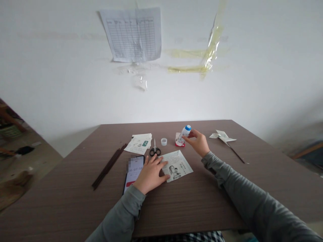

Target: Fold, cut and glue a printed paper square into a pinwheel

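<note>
Phone [134, 172] reading 07:58, bottle [183, 135] in right grip [199, 143]

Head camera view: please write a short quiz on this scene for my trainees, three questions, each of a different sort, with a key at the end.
1. What does the right hand hold?
A) the scissors
B) the white bottle with a blue top
C) the phone

2. True or false: the paper pinwheel lies farther to the right than the bottle.

3. Fill in the missing word: the left hand has its thumb tip on a printed ____.

Key: 1 B; 2 true; 3 sheet.
</note>
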Available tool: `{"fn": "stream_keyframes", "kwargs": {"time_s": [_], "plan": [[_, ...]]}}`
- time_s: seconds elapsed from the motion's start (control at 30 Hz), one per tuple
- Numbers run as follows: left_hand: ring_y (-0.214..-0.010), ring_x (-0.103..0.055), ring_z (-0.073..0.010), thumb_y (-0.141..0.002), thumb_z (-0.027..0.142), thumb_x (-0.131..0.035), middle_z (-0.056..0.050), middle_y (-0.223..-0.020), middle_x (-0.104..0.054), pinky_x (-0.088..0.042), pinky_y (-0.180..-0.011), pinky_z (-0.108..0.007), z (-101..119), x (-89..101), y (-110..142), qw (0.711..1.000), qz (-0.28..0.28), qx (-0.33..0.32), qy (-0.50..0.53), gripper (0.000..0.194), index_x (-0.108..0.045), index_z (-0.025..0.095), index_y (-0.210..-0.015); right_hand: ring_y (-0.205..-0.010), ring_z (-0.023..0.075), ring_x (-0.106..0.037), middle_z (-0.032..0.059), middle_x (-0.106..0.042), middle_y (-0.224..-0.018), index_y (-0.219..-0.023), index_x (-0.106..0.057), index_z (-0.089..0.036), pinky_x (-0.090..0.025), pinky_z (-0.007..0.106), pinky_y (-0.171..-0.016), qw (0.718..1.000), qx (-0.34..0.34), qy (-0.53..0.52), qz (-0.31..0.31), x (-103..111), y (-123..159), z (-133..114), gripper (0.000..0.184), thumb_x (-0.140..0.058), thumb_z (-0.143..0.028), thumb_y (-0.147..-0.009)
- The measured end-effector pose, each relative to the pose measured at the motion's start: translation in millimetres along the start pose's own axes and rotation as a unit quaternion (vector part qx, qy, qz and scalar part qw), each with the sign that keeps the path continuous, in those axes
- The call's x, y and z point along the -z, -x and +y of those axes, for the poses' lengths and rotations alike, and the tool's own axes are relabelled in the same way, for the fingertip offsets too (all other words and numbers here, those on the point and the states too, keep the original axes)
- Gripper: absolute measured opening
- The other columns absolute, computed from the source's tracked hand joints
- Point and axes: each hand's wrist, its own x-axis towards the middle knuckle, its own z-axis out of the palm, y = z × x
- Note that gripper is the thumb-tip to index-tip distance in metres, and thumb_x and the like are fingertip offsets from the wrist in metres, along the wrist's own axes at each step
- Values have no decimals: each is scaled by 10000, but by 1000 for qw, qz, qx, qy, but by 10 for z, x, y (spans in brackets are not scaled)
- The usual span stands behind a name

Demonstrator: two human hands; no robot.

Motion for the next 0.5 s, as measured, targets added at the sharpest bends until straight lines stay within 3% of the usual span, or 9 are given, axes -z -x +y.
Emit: {"fn": "stream_keyframes", "kwargs": {"time_s": [0.23, 0.5], "plan": [[-1973, -442, -527, -1139, 420, -904, -188, -2002, -653, -201, -1602, -931, -14, -45, 21, 1000, 9, -6, 13, 651, -818, 315, -1776, -1018, 345, -966, 89, -993, -1046, -1020, -868, -295, -766, 477, -988, 998, 2, 50, -23, -294, -314, -182, 239, -1018, -477, -982], [-1963, -449, -549, -1131, 420, -883, -143, -2010, -655, -223, -1621, -877, 2, -36, 44, 1000, 8, -9, 3, 657, -826, 337, -1781, -1111, 337, -967, 58, -1010, -1081, -1083, -898, -299, -627, 551, -1245, 983, -5, 167, -72, -458, -327, -189, 133, -975, -395, -1030]]}}
